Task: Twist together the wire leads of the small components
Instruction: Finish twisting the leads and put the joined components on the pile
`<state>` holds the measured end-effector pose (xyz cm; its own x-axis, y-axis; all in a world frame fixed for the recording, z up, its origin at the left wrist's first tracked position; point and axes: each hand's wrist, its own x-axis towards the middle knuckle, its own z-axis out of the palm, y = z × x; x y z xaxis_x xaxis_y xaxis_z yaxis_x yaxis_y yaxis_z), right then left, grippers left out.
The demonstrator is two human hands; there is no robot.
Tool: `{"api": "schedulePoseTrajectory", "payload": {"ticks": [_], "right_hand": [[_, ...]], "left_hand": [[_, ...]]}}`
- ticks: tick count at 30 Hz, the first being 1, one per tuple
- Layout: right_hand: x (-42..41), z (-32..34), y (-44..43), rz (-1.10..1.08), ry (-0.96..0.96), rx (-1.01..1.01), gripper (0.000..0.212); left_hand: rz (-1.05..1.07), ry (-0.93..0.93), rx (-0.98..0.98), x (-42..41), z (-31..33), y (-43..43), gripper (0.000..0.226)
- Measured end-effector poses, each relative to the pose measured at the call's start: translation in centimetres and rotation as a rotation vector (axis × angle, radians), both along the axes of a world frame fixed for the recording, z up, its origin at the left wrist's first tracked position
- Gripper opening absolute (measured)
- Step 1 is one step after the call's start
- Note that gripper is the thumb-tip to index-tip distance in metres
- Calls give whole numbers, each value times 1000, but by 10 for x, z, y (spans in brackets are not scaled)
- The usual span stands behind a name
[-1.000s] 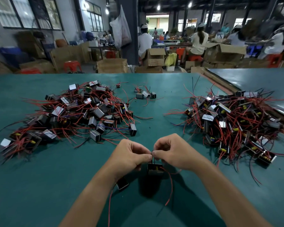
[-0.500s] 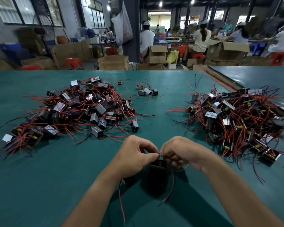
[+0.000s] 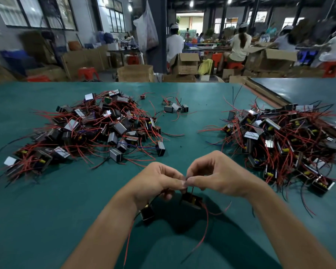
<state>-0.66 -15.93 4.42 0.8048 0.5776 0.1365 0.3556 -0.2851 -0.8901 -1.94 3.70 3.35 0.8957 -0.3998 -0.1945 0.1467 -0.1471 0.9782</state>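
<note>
Our right hand [image 3: 219,175] has rolled slightly since a moment ago, its fingers and our left hand [image 3: 159,181] pinching the wire leads [image 3: 192,188] above the surface [image 3: 47,210], two components [image 3: 191,199] dangling beneath; this twist seems underway, with heaps [image 3: 95,129] on either side possibly still waiting.

My left hand [image 3: 155,181] and right hand [image 3: 217,177] meet fingertip to fingertip over the green table [image 3: 47,210], each pinching the thin wire ends [image 3: 192,189]. 2 small black parts are on those wires: 1 [image 3: 191,199] just under my fingertips, 1 [image 3: 147,212] below my left wrist. Red wires [image 3: 206,226] trail toward me. A left pile [image 3: 97,129] and a right pile [image 3: 279,140] of such parts lie beyond, with a few loose parts [image 3: 175,107] between them.
</note>
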Motion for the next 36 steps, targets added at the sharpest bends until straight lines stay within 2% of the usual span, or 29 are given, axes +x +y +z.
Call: {"api": "schedulePoseTrajectory", "payload": {"ticks": [5, 9, 11, 14, 16, 18, 21, 24, 28, 33, 36], "right_hand": [[0, -6, 6, -28, 19, -113, 19], [3, -6, 11, -106, 74, -169, 26], [4, -6, 14, -162, 165, -188, 30], [7, -5, 11, -242, 439, -119, 31], [7, -3, 6, -272, 527, -60, 30], [8, -5, 4, -304, 413, -41, 30], [10, -8, 9, -345, 112, 40, 25], [10, -10, 12, -324, -17, 151, 21], [7, -13, 15, -280, -128, 110, 22], [6, -12, 13, -272, -211, 34, 14], [5, -11, 14, -294, -291, -85, 15]], "left_hand": [[119, 34, 31, -1, -1, -2, 12], [228, -74, 57, -1, -3, -7, 8], [278, -225, 118, -1, -6, -12, 8], [328, -698, 341, -3, -12, -22, 9], [334, -844, 377, -4, -16, -24, 5], [350, -783, 320, -2, -17, -23, 7], [388, -514, 113, 3, -11, -20, 18], [427, -268, -39, 3, -4, -13, 17], [369, -61, -96, 1, 2, -8, 18], [302, 96, -153, 3, 2, -6, 19], [327, 40, -106, 1, 1, -8, 14]]}}
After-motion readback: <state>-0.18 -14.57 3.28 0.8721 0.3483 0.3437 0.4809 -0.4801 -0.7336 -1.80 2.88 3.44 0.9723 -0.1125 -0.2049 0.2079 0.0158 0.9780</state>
